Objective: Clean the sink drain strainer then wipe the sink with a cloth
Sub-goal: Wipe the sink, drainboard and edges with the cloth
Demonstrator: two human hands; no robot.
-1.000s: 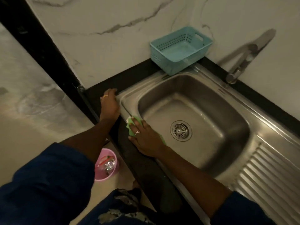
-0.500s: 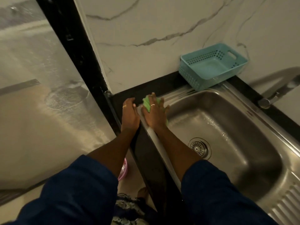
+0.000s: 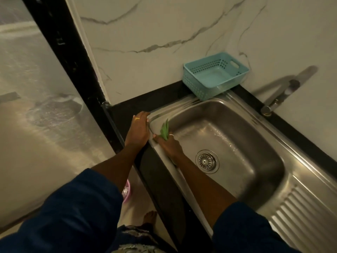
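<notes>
Two steps make up this job, and in the head view the first looks done: the strainer (image 3: 207, 161), round slotted metal, sits seated in the drain at the bottom of the sink (image 3: 264, 170) with no scraps visible. The wiping seems under way, not finished. The right hand (image 3: 168, 145) grips a bunched green cloth (image 3: 165, 131) against the sink's left inner wall, just below the rim. The left hand (image 3: 138, 128) rests flat, fingers loosely extended, on the sink's left corner beside the black counter (image 3: 138, 105). The basin is smooth steel with rounded corners and scattered water drops; its right side is ribbed. A perforated blue plastic basket (image 3: 215, 75) stands at the sink's far edge.
</notes>
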